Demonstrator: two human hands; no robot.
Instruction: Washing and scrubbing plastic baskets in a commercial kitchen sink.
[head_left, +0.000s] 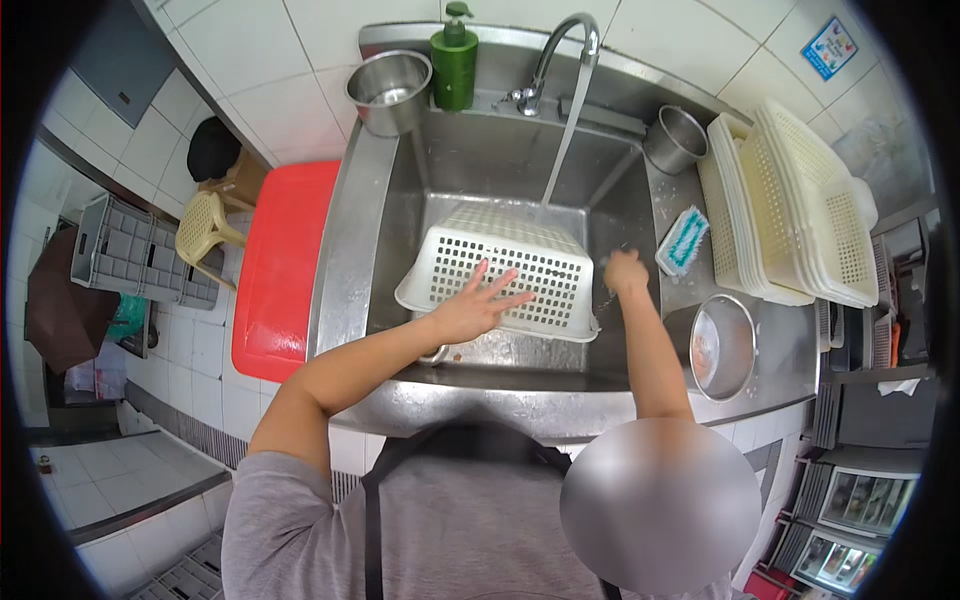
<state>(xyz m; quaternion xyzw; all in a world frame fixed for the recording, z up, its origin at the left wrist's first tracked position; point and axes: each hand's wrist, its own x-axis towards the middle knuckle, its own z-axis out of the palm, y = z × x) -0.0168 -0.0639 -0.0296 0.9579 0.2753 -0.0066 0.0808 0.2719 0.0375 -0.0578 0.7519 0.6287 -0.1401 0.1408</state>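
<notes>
A white perforated plastic basket (510, 277) stands tilted in the stainless steel sink (510, 150), its holed side facing up toward me. My left hand (476, 307) lies against that side with its fingers spread. Just beyond the basket's right end is my right hand (626, 270), over the sink; its fingers look curled, and blur hides whether anything is in them. Water runs from the curved faucet (585, 52) and falls behind the basket. A small metal object (433, 355), mostly hidden, shows under my left wrist.
Right of the sink are a scrub brush (684, 241), a metal cup (676, 139), a metal pot (722, 347) and stacked cream baskets (795, 210). A metal bowl (390, 91) and a green pump bottle (454, 67) stand at the back left. A red lid (285, 270) adjoins the left edge.
</notes>
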